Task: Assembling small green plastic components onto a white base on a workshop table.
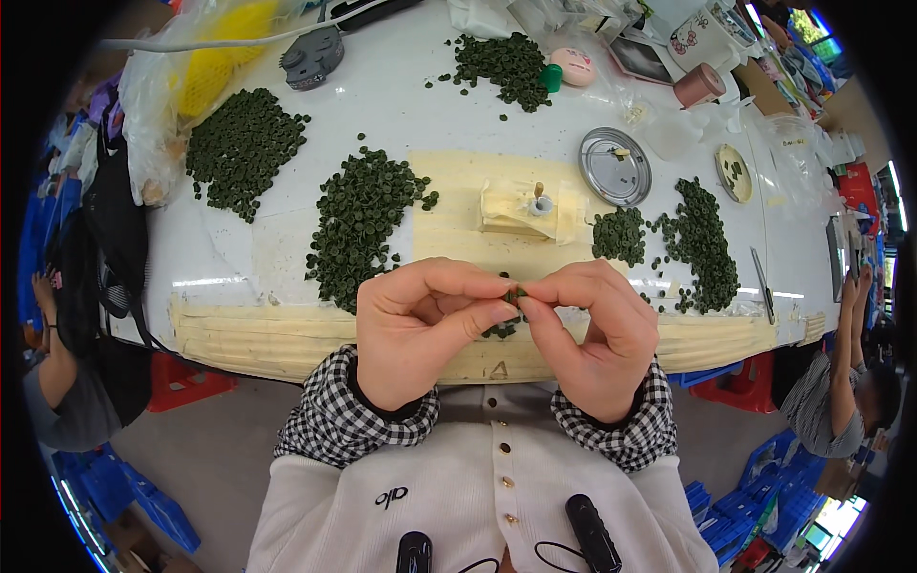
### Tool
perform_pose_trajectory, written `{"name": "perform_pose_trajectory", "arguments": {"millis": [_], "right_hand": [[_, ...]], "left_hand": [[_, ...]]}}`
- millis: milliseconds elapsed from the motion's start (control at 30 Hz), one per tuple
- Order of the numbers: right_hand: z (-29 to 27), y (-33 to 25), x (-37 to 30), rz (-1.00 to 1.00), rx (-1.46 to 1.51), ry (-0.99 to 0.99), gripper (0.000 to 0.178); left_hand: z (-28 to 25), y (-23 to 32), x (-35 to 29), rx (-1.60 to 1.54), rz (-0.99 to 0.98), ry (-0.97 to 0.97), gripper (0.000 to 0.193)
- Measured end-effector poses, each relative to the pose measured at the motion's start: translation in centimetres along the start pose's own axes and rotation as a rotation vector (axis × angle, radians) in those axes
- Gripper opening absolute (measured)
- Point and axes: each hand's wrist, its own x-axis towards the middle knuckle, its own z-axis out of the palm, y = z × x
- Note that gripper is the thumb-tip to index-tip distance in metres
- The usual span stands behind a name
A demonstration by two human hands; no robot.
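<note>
In the lower centre of the frame the left hand (420, 329) and the right hand (597, 334) meet fingertip to fingertip, both pinched closed on one small green piece (517, 296). It is held near the chest, probably to see it well. More pieces (501, 330) lie under the hands on the table (401, 86). Green piles (361, 224) are spread out above, within easy reach. A metal lid (614, 166) lies at upper right.
</note>
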Motion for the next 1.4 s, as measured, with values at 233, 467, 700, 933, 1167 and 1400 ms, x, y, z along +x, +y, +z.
{"name": "perform_pose_trajectory", "arguments": {"millis": [233,467,700,933,1167,1400], "right_hand": [[0.11,-0.17,-0.24,-0.002,-0.017,0.006,0.017],[0.17,-0.51,-0.44,-0.034,-0.037,-0.012,0.021],[-0.35,-0.5,-0.65,-0.052,-0.018,-0.103,0.028],[-0.32,-0.23,-0.74,-0.046,0.018,-0.071,0.029],[-0.28,-0.02,-0.83,-0.023,0.037,-0.076,0.031],[-0.44,0.01,-0.82,0.005,0.064,-0.138,0.035]], "left_hand": [[-0.49,-0.44,-0.05,0.061,0.058,-0.034,0.02],[-0.42,-0.46,0.01,0.078,0.096,-0.014,0.02],[-0.45,-0.11,0.07,0.125,0.063,-0.007,0.019],[-0.25,-0.06,0.14,0.133,0.067,-0.013,0.019],[-0.4,-0.37,0.06,0.119,0.058,0.008,0.019],[-0.5,-0.27,0.1,0.147,0.072,-0.006,0.019]]}}
